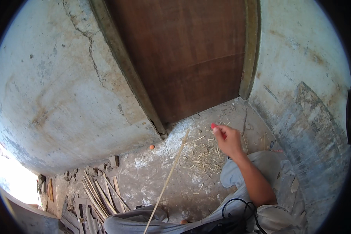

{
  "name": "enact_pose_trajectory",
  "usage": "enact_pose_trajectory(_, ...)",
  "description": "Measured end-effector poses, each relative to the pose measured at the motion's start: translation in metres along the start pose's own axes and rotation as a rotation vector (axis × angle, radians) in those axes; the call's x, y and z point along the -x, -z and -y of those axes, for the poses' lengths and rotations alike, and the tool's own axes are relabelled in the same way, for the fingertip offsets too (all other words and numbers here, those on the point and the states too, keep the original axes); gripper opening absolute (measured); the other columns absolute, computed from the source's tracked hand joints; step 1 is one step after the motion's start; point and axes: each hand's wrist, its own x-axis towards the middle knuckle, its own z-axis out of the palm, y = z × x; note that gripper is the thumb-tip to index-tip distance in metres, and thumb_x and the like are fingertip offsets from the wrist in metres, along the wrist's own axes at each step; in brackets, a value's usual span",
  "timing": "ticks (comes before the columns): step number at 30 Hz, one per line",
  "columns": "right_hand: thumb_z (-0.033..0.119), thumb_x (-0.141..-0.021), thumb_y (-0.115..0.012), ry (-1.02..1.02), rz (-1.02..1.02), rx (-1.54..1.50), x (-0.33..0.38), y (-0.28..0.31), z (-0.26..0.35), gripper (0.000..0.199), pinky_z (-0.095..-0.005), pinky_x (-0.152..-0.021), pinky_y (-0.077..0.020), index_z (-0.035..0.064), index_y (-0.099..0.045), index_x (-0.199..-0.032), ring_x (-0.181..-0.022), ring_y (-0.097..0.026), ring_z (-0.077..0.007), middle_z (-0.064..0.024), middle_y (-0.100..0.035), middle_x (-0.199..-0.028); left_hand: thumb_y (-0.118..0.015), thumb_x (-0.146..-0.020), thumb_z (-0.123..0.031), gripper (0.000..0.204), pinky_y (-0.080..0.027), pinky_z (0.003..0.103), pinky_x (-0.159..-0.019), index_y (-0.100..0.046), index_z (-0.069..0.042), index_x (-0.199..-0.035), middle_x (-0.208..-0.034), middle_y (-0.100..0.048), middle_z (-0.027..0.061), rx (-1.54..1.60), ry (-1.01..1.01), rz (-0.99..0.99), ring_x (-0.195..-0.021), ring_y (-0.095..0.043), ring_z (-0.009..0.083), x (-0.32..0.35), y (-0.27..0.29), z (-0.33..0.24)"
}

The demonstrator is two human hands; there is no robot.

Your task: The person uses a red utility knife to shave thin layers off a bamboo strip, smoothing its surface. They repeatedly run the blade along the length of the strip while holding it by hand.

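Black cable (234, 199), right hand (230, 141) around red object (213, 125), gap to strip edge (167, 179)

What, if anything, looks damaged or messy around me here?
A long, jagged crack breaks the left wall, beside the door frame. The right wall has a rough, darkened patch against its paler surface. Loose pale shavings litter the floor near your right hand.
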Motion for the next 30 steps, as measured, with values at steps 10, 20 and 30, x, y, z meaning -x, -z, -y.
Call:
enact_pose_trajectory(10,0.020,-0.075,-0.087,0.368,0.225,0.036,0.007,-0.019,-0.005,0.037,-0.0341,-0.074,-0.0561,0.0026,-0.075,-0.105,-0.082,-0.069,-0.0270,-0.0103,-0.069,-0.095,-0.043,-0.108,-0.028,0.037,-0.043,0.043,-0.052,-0.067,0.001,-0.112,-0.064,-0.057,0.0171,-0.062,-0.081,-0.026,-0.053,-0.053,0.0319,-0.026,0.011,-0.029)
enact_pose_trajectory(20,0.022,-0.081,-0.085,0.020,0.170,-0.071,0.018,-0.019,0.020,0.029,-0.0326,-0.062,-0.0523,-0.0018,-0.075,-0.093,-0.066,-0.068,-0.0203,-0.0112,-0.070,-0.077,-0.046,-0.107,-0.026,0.034,-0.042,0.041,-0.051,-0.067,-0.001,-0.117,-0.062,-0.055,0.0162,-0.070,-0.109,-0.024,-0.051,-0.052,0.0303,-0.025,0.011,-0.032)
enact_pose_trajectory(30,0.007,-0.082,-0.069,0.329,0.208,0.073,0.021,-0.030,0.000,0.011,-0.0405,-0.065,-0.0522,0.0008,-0.068,-0.090,-0.075,-0.068,-0.0353,-0.0145,-0.068,-0.086,-0.049,-0.106,-0.025,0.036,-0.042,0.041,-0.052,-0.062,0.000,-0.128,-0.062,-0.055,0.0204,-0.191,-0.224,-0.073,-0.051,-0.052,0.0317,-0.022,0.008,-0.020)
